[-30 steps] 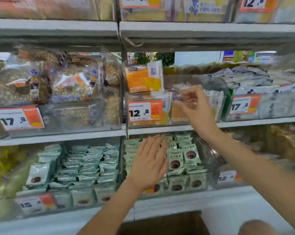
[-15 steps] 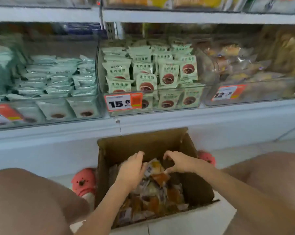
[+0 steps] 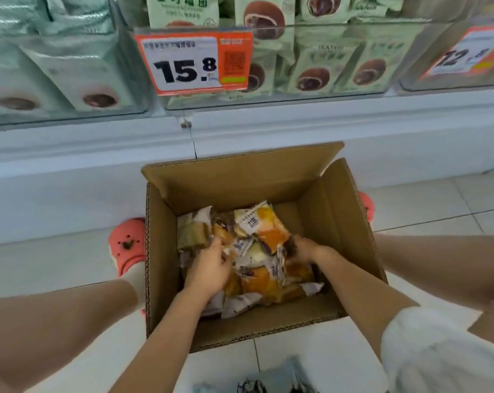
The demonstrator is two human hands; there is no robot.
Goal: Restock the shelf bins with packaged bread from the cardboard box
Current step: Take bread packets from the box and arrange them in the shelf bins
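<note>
cardboard box [image 3: 336, 211] upright, both hands among bread packets [image 3: 265, 231]

Open brown cardboard box [image 3: 336, 211] on floor, orange-and-white packaged bread [image 3: 264, 228] heaped inside, clear shelf bins [image 3: 339, 89] above

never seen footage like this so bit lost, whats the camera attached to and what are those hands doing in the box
There is no machine here. One camera sits on a person's head, looking forward and down, so the bare arms coming in from the bottom are their own. They seem to crouch over an open cardboard box standing on a tiled floor, between their pink shoes. Inside lies a loose heap of bread packets in orange and white wrappers. The left hand and right hand are both down in the heap, fingers curled around packets, gathering them. Above the box are clear shelf bins holding green packets, one bin with a price tag reading 15.8.
</note>
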